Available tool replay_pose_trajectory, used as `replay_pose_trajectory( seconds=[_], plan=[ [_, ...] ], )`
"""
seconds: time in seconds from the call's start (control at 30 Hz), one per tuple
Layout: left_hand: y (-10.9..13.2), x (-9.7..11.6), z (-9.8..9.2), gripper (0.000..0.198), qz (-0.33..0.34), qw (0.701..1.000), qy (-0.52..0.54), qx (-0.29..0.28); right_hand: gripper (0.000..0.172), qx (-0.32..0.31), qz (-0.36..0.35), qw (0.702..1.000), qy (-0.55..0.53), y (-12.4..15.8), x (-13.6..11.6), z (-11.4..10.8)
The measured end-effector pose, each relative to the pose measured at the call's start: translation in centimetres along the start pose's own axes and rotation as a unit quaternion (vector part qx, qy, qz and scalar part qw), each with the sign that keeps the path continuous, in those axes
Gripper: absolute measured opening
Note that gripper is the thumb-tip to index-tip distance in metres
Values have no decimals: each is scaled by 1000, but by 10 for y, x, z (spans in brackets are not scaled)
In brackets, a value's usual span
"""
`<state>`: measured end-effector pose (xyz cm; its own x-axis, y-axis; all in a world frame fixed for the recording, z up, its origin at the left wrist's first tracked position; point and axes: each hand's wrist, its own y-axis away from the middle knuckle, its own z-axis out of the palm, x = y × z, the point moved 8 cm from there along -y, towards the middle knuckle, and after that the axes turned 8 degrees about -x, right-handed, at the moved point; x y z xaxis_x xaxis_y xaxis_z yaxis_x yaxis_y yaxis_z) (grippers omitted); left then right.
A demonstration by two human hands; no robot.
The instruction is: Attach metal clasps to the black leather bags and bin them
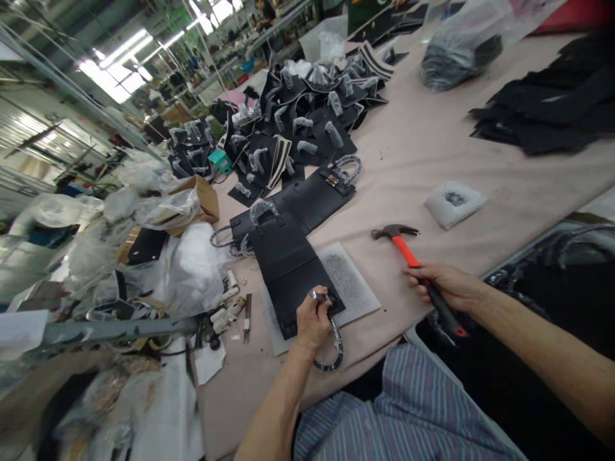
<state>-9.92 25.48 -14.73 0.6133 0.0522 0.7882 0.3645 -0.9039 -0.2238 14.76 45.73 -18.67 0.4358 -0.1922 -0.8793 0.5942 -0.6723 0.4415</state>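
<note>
My right hand (449, 286) is wrapped round the black grip of a claw hammer (406, 250) with an orange shaft. Its steel head is raised to the right of the work. In my left hand (312, 325) is a short metal punch (318, 296), pinched over the near edge of a black bag panel (291, 259). The fingers hide the punch's lower end. Under the panel lies a white slab (362, 298) with dark marks. A plastic-wrapped handle (340, 349) loops out beside my left hand, and another wrapped handle (264, 206) stands at the panel's far end.
Another black bag piece (312, 202) lies behind, before a heap of black panels (307, 109). A small white block (454, 203) sits to the right, with stacked black pieces (542, 102) beyond. Small tools (247, 314) lie left, near plastic bags (192, 269).
</note>
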Motion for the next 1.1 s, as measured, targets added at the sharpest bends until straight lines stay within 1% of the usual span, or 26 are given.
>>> replay_pose_trajectory(
  seconds=[0.07,0.1,0.13,0.17,0.23,0.27,0.3,0.33,0.37,0.4,0.43,0.47,0.5,0.57,0.63,0.7,0.73,0.77,0.8,0.83,0.87,0.93,0.97,1.0,1.03,1.1],
  plan=[
    [1,1,-1,20,-6,1000,15,0,16,-20,71,995,-71,7,-2,20],
    [2,1,-1,20,-8,1000,23,0,18,-26,97,990,-100,13,-8,28],
    [2,1,-2,21,-10,999,31,-1,22,-22,101,989,-108,20,-20,32],
    [3,0,-2,22,-12,999,36,-2,27,-15,82,992,-91,29,-37,33],
    [4,0,-2,24,-17,999,44,-3,37,9,4,1000,-25,50,-82,31],
    [4,0,-2,24,-20,999,46,-2,40,24,-61,997,36,64,-109,30],
    [5,0,-3,25,-22,999,47,-2,42,41,-136,984,108,78,-137,30],
    [5,0,-3,25,-23,999,47,-2,42,55,-210,959,180,94,-161,34],
    [5,1,-3,25,-22,999,44,-3,41,62,-274,927,249,108,-178,41],
    [6,2,-4,24,-20,999,40,-4,40,61,-322,892,311,119,-189,51],
    [6,3,-4,23,-20,999,33,-6,40,49,-349,861,366,125,-192,61],
    [6,4,-4,21,-21,999,27,-7,39,31,-356,838,413,128,-191,70],
    [7,4,-4,19,-23,999,21,-8,38,14,-350,822,448,128,-187,77],
    [7,4,-5,17,-27,999,18,-7,37,0,-331,812,480,128,-186,80],
    [6,5,-5,19,-21,1000,22,-5,36,17,-337,825,453,136,-198,74],
    [6,6,-6,21,-10,1000,28,-4,33,76,-357,849,382,148,-215,62],
    [6,5,-6,21,-9,1000,28,-3,32,110,-373,854,346,154,-221,57],
    [5,5,-6,21,-10,1000,26,-2,32,131,-390,851,327,158,-223,55],
    [5,4,-5,20,-12,1000,23,-3,33,134,-404,842,332,158,-222,58],
    [6,3,-5,18,-15,1000,18,-3,35,117,-410,830,359,155,-218,65],
    [6,3,-4,17,-19,1000,13,-4,36,82,-404,818,400,149,-211,74],
    [6,2,-3,16,-20,1000,11,-8,37,10,-361,804,473,136,-199,86],
    [6,2,-3,18,-18,1000,14,-9,38,0,-342,808,480,133,-199,85],
    [7,2,-3,19,-15,1000,18,-8,38,6,-337,819,464,134,-205,81],
    [7,2,-3,21,-13,1000,23,-6,39,29,-341,835,431,139,-214,75],
    [7,3,-4,23,-10,1000,28,-3,40,98,-343,872,337,149,-227,59]
  ],
)
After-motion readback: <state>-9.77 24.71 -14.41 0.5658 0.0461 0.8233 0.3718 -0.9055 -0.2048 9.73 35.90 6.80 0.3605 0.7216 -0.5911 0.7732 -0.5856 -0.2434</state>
